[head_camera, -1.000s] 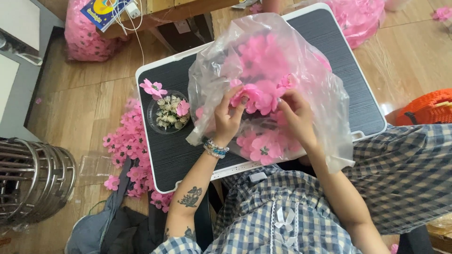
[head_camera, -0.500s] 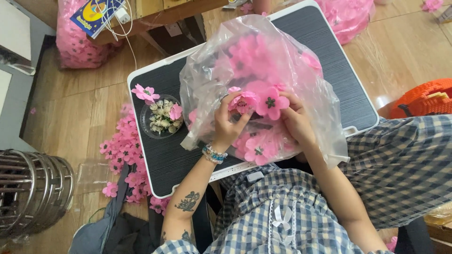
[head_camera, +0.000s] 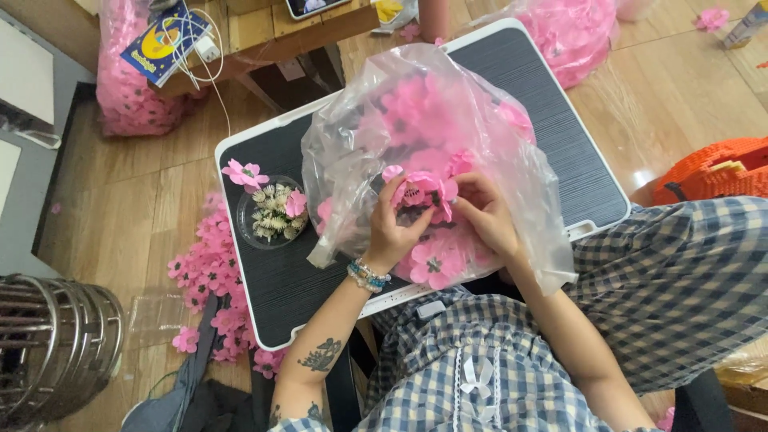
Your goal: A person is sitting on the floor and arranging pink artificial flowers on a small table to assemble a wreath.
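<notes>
Both hands, left hand [head_camera: 394, 232] and right hand [head_camera: 485, 218], pinching a pink fabric flower [head_camera: 422, 192] at the mouth of a clear plastic bag [head_camera: 448, 120] on the black tabletop [head_camera: 560, 144], fingertips partly hidden behind petals.

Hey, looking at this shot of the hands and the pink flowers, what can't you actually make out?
Head view only:
- Right hand fingertips: tucked behind the pink flower.
- Bag contents: blurred by crinkled plastic.
- Small pieces in the clear dish: too small to identify.
- Metal rack: cut off by the left edge.
</notes>
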